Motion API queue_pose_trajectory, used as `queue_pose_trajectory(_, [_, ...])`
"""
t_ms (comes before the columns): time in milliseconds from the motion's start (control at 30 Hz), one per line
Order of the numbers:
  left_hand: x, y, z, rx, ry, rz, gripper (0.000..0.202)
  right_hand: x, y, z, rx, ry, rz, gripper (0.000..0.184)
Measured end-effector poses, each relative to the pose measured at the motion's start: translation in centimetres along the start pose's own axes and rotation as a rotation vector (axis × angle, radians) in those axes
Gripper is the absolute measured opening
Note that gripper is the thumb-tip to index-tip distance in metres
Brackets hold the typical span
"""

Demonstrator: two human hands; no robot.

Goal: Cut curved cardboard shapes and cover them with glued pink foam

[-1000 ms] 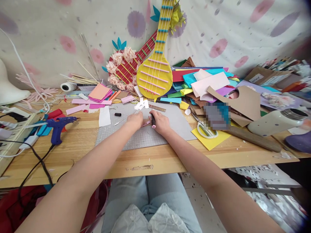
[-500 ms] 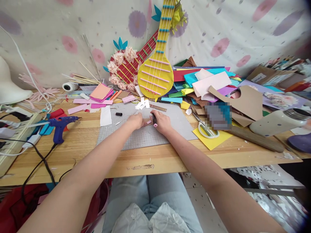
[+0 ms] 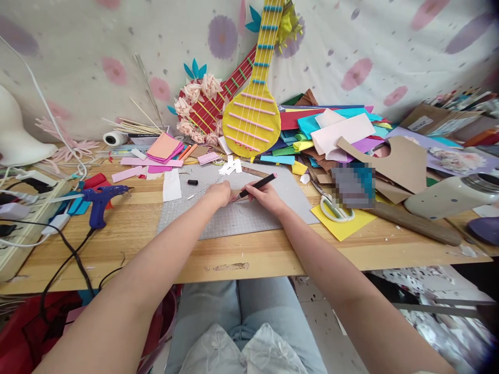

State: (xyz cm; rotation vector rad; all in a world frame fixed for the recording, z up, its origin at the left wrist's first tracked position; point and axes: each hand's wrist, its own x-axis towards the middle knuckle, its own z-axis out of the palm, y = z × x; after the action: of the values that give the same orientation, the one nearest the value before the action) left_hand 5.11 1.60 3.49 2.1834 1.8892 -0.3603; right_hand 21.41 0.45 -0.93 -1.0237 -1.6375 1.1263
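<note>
A black marker (image 3: pixel 258 186) with a pink end rests slantwise in my right hand (image 3: pixel 267 197), its tip pointing down and left toward the other hand. My left hand (image 3: pixel 219 194) is closed low over the grey cutting mat (image 3: pixel 218 223), its fingertips mostly hidden. A small pink paper strip (image 3: pixel 235 196) lies at those fingertips, largely covered by the hands. The marker's black cap (image 3: pixel 192 182) sits on the mat left of my hands. Small white paper pieces (image 3: pixel 231 165) and a ruler (image 3: pixel 255 172) lie just beyond.
A blue glue gun (image 3: pixel 99 200) and a power strip (image 3: pixel 35 223) with cables occupy the left. White-handled scissors (image 3: pixel 337 210) rest on yellow paper (image 3: pixel 343 228) at right. Coloured sheets (image 3: pixel 339 132) and a bottle (image 3: pixel 444 197) stand beyond. A yellow paper lute (image 3: pixel 251 122) leans at the back.
The marker has swung over in my right hand: its pink end pointed toward me and now points up and right, with the tip down. My left hand has barely moved.
</note>
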Motion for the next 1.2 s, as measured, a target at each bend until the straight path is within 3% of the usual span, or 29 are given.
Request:
queue_pose_trajectory(367, [0.1, 0.1, 0.0, 0.015, -0.026, -0.004, 0.053, -0.1, 0.1, 0.5, -0.114, -0.081, -0.057, 0.03])
queue_pose_trajectory(433, [-0.2, 0.1, -0.2, 0.006, -0.025, 0.006, 0.056, -0.1, 0.1, 0.0, -0.143, -0.024, -0.023, 0.028])
queue_pose_trajectory(533, [-0.7, 0.1, -0.4, -0.025, -0.017, 0.026, 0.058, -0.1, 0.0, -1.0, -0.162, 0.199, 0.045, 0.027])
queue_pose_trajectory(633, [-0.9, 0.1, -0.6, -0.038, -0.024, 0.025, 0.056, 0.0, -0.1, -1.6, -0.104, 0.313, -0.013, 0.031])
queue_pose_trajectory(767, [-0.9, 0.2, -0.7, -0.021, -0.029, 0.021, 0.055, 0.1, 0.2, -1.0, -0.125, 0.212, -0.146, 0.032])
queue_pose_trajectory(900, [-0.9, 0.2, -0.4, -0.004, -0.016, 0.013, 0.054, 0.1, 0.5, 0.1, -0.422, 0.114, -0.23, 0.029])
queue_pose_trajectory(1033, [-0.4, -0.1, 0.1, -0.029, 0.015, 0.041, 0.053, 0.0, 0.6, 0.6, -0.639, 0.069, -0.22, 0.029])
queue_pose_trajectory(1200, [0.3, -1.5, 0.1, -0.096, 0.003, 0.127, 0.033, 0.0, 0.5, 0.6, -0.73, 0.043, -0.184, 0.031])
